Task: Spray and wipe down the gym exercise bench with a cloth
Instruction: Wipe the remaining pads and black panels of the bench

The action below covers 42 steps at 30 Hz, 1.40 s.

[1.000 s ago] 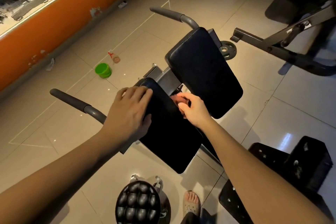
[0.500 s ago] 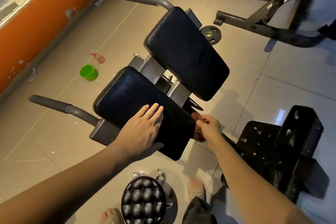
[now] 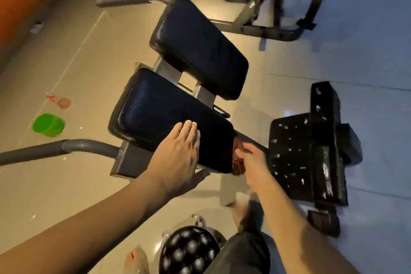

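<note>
At the near edge of the bench pad, right hand grips a bunched reddish cloth — limp, best kept wadded; left hand rests flat, fingers straight, on likely slick vinyl.

The cloth is mostly hidden behind the pad and right hand.

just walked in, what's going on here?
A person is wiping a gym bench. The left hand lies flat on the near pad, fingers straight. The right hand grips a reddish cloth at that pad's right edge. Neither hand touches the far pad. The spray bottle is on the floor beside a green cup, out of hand.
</note>
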Motion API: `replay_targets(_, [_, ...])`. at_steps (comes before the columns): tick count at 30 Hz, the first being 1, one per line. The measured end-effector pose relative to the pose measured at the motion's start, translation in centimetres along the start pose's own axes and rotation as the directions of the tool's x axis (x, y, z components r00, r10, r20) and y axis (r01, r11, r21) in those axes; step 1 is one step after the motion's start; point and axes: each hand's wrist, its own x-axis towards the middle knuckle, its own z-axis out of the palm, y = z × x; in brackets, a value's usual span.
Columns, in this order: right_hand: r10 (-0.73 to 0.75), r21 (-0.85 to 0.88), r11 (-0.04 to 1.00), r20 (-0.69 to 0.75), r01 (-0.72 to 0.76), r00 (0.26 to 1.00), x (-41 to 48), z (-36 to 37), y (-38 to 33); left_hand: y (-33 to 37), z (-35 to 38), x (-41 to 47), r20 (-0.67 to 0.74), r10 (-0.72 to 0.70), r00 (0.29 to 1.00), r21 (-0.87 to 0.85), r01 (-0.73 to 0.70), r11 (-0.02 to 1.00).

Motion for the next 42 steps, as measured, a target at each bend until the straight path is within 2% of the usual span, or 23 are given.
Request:
replay_targets(4, [-0.021, 0.062, 0.998, -0.071, 0.025, 0.997, -4.8, 0.1, 4.4, -1.2, 1.2, -2.1, -0.057, 0.101, 0.993, 0.074, -0.096, 0.993])
replay_targets(7, [-0.021, 0.093, 0.995, -0.157, 0.036, 0.987, -4.6, 0.5, 4.5, -1.3, 2.1, -3.5, -0.072, 0.153, 0.986, 0.135, -0.142, 0.981])
replay_targets(11, [-0.074, 0.226, 0.968, -0.167, 0.111, 0.983, -2.4, 1.6, 2.5, -1.5, 3.0, -3.0, -0.14, 0.129, 0.982, 0.171, -0.105, 0.98])
replay_targets(16, [-0.165, 0.191, 0.961, -0.176, 0.198, 0.97, -3.9, 1.1, 5.1, -1.2, 4.4, -3.1, -0.263, 0.091, 0.961, 0.115, -0.062, 0.991])
replay_targets(22, [-0.357, 0.18, 0.907, -0.15, 0.38, 0.922, -5.8, 0.5, 7.4, -0.5, 6.6, -3.3, -0.419, 0.065, 0.905, 0.118, -0.017, 0.993])
replay_targets(26, [-0.494, 0.115, 0.846, -0.196, 0.52, 0.847, -5.7, 1.2, 7.9, -0.5, 8.2, -2.7, -0.568, 0.06, 0.821, 0.099, -0.004, 0.995])
replay_targets(29, [-0.59, 0.072, 0.785, -0.213, 0.615, 0.779, -5.3, 1.6, 8.8, -0.5, 9.2, -2.2, -0.624, 0.042, 0.78, 0.068, 0.001, 0.998])
replay_targets(32, [-0.655, 0.04, 0.724, -0.272, 0.689, 0.705, -4.9, 1.9, 9.9, -0.1, 9.6, -2.5, -0.721, 0.067, 0.69, 0.107, 0.015, 0.994])
replay_targets(37, [-0.777, -0.004, 0.526, -0.41, 0.851, 0.478, -4.9, 2.4, 7.0, -1.1, 10.1, -3.2, -0.815, 0.121, 0.566, 0.135, -0.018, 0.991])
replay_targets(39, [-0.831, -0.069, 0.489, -0.341, 0.869, 0.44, -5.5, 3.2, 3.7, -2.6, 10.6, -4.0, -0.866, 0.096, 0.491, 0.12, 0.016, 0.993])
replay_targets(42, [-0.873, -0.132, 0.483, -0.143, 0.866, 0.465, -6.4, 5.9, 0.1, -5.2, 11.4, -5.1, -0.914, 0.032, 0.405, 0.052, 0.038, 0.998])
